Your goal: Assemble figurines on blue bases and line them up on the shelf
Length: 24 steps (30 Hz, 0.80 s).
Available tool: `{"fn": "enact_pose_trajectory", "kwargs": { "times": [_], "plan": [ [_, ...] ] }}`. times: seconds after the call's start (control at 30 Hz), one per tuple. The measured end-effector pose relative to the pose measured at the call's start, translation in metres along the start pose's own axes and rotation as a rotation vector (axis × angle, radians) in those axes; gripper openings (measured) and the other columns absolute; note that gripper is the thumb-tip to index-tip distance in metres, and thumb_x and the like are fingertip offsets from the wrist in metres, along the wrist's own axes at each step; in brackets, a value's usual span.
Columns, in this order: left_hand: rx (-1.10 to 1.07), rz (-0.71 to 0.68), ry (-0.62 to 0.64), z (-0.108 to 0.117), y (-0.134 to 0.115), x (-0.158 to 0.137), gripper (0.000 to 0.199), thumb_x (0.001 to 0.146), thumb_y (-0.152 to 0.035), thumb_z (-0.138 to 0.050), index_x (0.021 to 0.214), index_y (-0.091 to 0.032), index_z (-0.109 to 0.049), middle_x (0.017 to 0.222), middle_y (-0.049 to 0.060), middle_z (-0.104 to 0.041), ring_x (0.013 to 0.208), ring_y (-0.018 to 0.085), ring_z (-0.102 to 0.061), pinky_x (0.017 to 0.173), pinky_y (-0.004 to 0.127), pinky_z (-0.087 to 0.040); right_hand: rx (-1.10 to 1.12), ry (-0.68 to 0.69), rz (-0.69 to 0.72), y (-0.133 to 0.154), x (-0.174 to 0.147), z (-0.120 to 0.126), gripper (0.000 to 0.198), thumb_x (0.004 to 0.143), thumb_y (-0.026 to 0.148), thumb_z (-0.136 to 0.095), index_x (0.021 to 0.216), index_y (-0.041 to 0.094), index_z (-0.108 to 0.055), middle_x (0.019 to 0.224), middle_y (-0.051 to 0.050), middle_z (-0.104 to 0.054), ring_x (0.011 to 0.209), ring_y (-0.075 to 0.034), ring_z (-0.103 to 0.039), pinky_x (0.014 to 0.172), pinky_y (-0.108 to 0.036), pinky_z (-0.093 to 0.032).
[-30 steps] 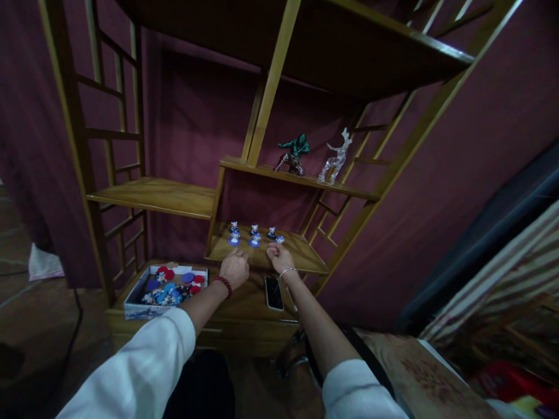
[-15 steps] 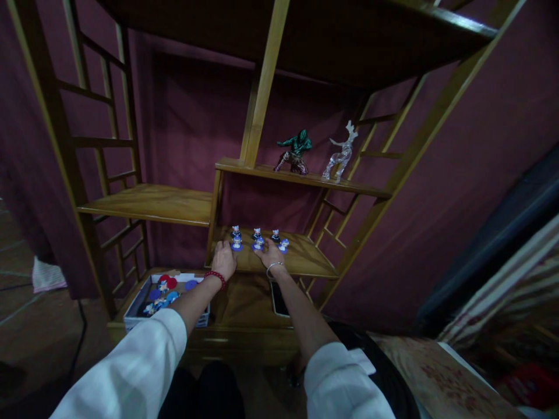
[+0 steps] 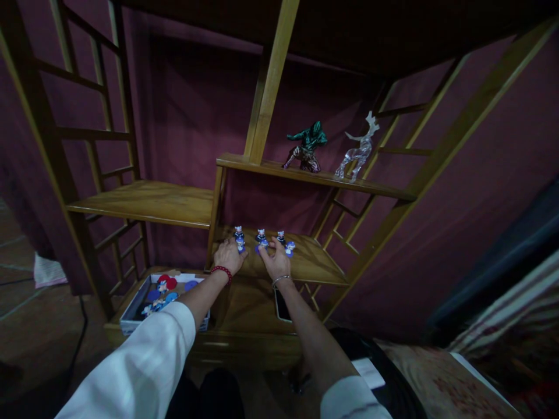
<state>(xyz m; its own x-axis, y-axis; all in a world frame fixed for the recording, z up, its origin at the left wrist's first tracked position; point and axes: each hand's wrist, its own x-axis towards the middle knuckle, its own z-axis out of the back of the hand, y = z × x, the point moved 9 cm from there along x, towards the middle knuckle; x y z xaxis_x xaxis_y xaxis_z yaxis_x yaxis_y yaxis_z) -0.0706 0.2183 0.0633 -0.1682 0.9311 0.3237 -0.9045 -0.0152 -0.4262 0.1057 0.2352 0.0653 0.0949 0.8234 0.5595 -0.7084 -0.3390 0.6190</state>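
On the low shelf (image 3: 305,265) stand two short rows of small figurines. The back row has three black-and-white figurines, one of them a black-and-white figurine (image 3: 261,235) in the middle; three purple-and-white ones on round purple bases form the front row. My left hand (image 3: 229,257), with a red bead bracelet, has its thumb and fingers around the left purple figurine (image 3: 240,243). Thumb and forefinger of my right hand (image 3: 276,263) close about the middle purple figurine (image 3: 262,244). To its right is another purple figurine (image 3: 290,248). My hands partly hide the bases.
A white basket (image 3: 128,320) at lower left holds more figurines and round bases. A phone (image 3: 283,305) lies below the shelf, by my right wrist. Above stand a green crouching statuette (image 3: 308,145) and a clear deer figure (image 3: 358,152). A wooden upright (image 3: 213,212) borders the low shelf.
The view has come closer and shifted slightly. My left hand has spread more around the left figurine; my right thumb and forefinger have parted wider at the middle one.
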Motion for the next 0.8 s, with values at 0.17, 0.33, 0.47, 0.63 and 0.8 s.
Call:
{"fn": "enact_pose_trajectory", "kwargs": {
  "times": [0.17, 0.33, 0.47, 0.63, 0.8],
  "plan": [
    [-0.003, 0.031, -0.028, 0.001, 0.004, 0.003, 0.039, 0.072, -0.042, -0.050, 0.103, -0.018, -0.048, 0.107, 0.010, -0.052, 0.096, 0.022, -0.052, 0.076, 0.030, -0.040, 0.075, -0.193, 0.114, 0.025, 0.011, 0.030, 0.038, 0.079, 0.039, -0.039, 0.105, 0.014, -0.052, 0.086, -0.006, -0.061, 0.062, -0.011, -0.053, 0.066, -0.025, -0.044],
    [-0.016, 0.051, -0.029, 0.001, 0.005, 0.001, 0.033, 0.073, -0.038, -0.049, 0.099, -0.018, -0.050, 0.105, 0.010, -0.053, 0.097, 0.022, -0.051, 0.076, 0.030, -0.039, -0.081, 0.225, 0.235, 0.069, 0.058, -0.005, 0.024, 0.075, 0.025, -0.047, 0.096, 0.022, -0.059, 0.077, 0.001, -0.064, 0.067, -0.010, -0.057, 0.065, -0.021, -0.043],
    [-0.039, 0.056, -0.048, 0.003, 0.005, 0.001, 0.033, 0.072, -0.034, -0.050, 0.100, -0.015, -0.049, 0.103, 0.011, -0.053, 0.097, 0.022, -0.051, 0.078, 0.029, -0.039, -0.337, 0.494, 0.327, 0.090, 0.081, -0.048, 0.032, 0.067, 0.024, -0.060, 0.099, 0.026, -0.060, 0.093, -0.001, -0.065, 0.086, -0.017, -0.058, 0.076, -0.025, -0.043],
    [-0.055, 0.071, -0.059, 0.005, 0.007, 0.001, 0.031, 0.072, -0.031, -0.051, 0.100, -0.016, -0.048, 0.102, 0.009, -0.054, 0.096, 0.021, -0.051, 0.077, 0.028, -0.039, -0.452, 0.691, 0.346, 0.097, 0.086, -0.095, 0.046, 0.063, 0.026, -0.064, 0.108, 0.029, -0.056, 0.106, 0.000, -0.061, 0.096, -0.018, -0.055, 0.080, -0.023, -0.041],
    [-0.053, 0.071, -0.054, 0.005, 0.006, 0.001, 0.032, 0.073, -0.032, -0.049, 0.101, -0.016, -0.047, 0.104, 0.011, -0.054, 0.098, 0.022, -0.051, 0.078, 0.029, -0.039, -0.496, 0.817, 0.366, 0.094, 0.083, -0.125, 0.050, 0.059, 0.022, -0.067, 0.108, 0.026, -0.058, 0.108, -0.002, -0.060, 0.096, -0.020, -0.056, 0.077, -0.021, -0.042]
  ]
}}
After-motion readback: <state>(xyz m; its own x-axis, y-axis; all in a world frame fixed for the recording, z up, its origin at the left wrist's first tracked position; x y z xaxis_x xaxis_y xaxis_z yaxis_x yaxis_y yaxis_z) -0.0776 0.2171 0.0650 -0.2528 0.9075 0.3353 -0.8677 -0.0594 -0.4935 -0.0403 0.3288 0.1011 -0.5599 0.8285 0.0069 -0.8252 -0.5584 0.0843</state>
